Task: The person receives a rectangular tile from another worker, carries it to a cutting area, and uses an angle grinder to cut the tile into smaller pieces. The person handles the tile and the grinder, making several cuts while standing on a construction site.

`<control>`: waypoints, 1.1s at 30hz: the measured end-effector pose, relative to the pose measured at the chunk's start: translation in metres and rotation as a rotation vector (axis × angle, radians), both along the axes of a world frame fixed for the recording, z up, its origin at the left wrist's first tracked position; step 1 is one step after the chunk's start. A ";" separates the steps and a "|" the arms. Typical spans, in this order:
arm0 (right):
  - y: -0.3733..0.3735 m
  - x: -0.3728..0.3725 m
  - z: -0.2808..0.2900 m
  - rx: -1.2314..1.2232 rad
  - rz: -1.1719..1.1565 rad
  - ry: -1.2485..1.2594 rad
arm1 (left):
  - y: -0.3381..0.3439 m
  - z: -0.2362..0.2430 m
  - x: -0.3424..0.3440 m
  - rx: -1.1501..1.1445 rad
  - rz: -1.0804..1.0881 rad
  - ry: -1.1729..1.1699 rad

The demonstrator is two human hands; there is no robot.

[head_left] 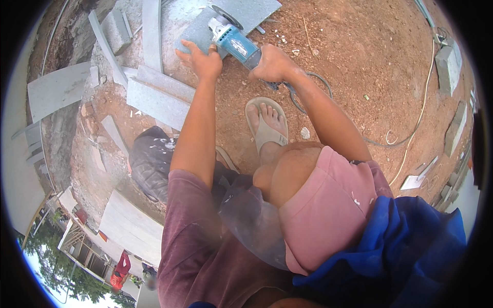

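A teal angle grinder with a silver head sits at the top middle. Its dark disc is over a grey stone slab on the ground. My right hand is wrapped round the grinder's dark rear end. Fingers spread, my left hand lies at the slab's near left part, with its thumb close beside the grinder's head. Whether that thumb touches the tool I cannot tell. The power cord loops away behind my right wrist.
Cut stone pieces and long strips lie on the left. My sandalled foot is near the grinder. A dark dusty bundle lies left of my legs. On the right are a trowel, stone blocks and a pale cable.
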State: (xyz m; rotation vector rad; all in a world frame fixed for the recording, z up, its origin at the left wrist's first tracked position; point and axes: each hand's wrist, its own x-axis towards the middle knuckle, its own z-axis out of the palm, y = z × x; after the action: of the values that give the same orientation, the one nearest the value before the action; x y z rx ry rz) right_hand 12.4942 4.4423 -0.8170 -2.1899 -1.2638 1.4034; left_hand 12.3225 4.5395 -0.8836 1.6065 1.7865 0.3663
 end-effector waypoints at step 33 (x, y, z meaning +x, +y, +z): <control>-0.003 0.002 -0.002 -0.038 0.035 -0.014 | 0.000 -0.003 -0.001 0.023 -0.007 0.034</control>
State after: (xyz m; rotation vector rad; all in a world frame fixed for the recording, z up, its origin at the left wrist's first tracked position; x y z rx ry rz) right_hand 12.4960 4.4390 -0.8188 -2.2162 -1.2960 1.4394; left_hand 12.3214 4.5396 -0.8871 1.6433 1.8078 0.3593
